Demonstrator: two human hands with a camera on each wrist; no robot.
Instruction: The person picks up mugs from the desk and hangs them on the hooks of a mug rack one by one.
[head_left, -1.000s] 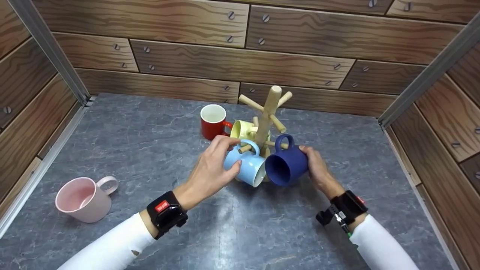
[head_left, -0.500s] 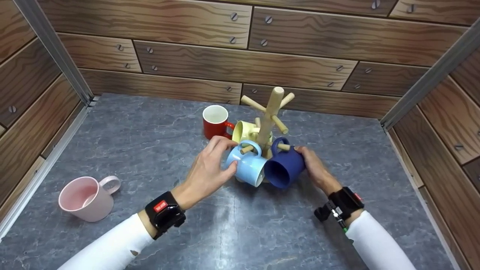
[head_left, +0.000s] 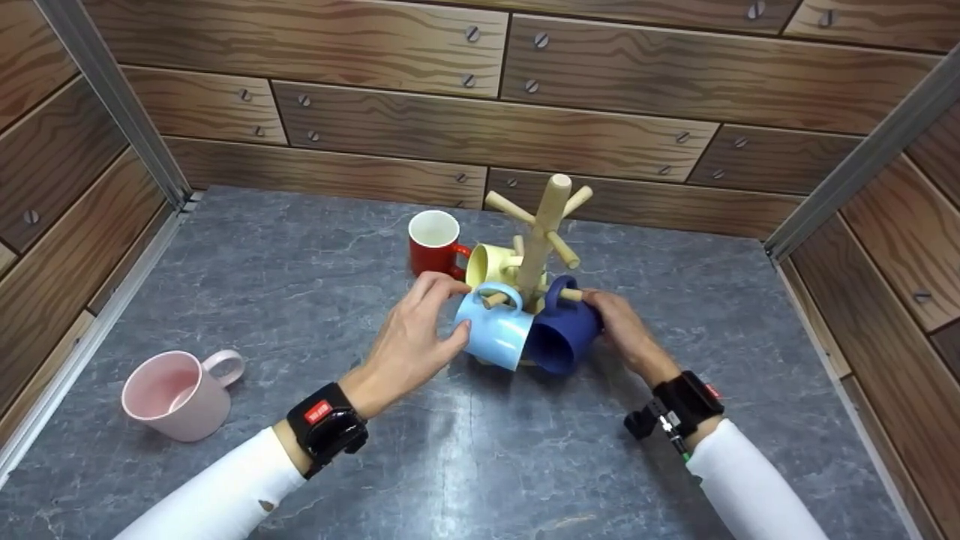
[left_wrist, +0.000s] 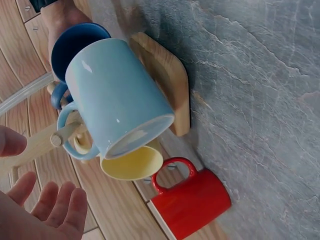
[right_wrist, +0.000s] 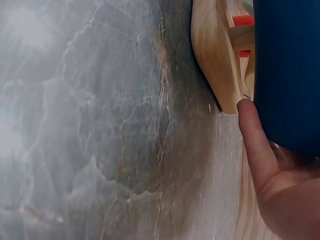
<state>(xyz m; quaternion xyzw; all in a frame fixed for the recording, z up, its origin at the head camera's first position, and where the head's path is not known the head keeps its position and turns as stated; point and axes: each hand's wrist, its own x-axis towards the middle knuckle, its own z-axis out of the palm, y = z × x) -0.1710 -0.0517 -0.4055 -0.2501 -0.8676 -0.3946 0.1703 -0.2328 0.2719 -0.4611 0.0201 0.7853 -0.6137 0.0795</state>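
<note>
A wooden mug tree [head_left: 535, 251] stands on the table with a light blue mug [head_left: 495, 330] hanging by its handle on a low front peg. My left hand [head_left: 412, 341] is beside that mug, thumb and fingers spread; the left wrist view shows a gap between fingers and mug. My right hand [head_left: 624, 330] holds a dark blue mug [head_left: 570, 326] at its base end, one finger [right_wrist: 256, 145] along its side. That mug's handle is round a low right peg, its mouth tilted down toward the light blue mug. A yellow mug [head_left: 487, 262] sits behind, partly hidden.
The red mug [head_left: 433, 255] stands upright behind left of the tree, close to the yellow one. A pink mug [head_left: 178, 405] stands at the left of the grey table [head_left: 315, 300]. Plank-patterned walls [head_left: 390, 112] enclose the back and sides. Upper pegs [head_left: 562, 250] hold nothing.
The right hand has moved the dark blue mug left and its handle further along the peg toward the post. The light blue mug has swung slightly; the left hand has drawn back a little.
</note>
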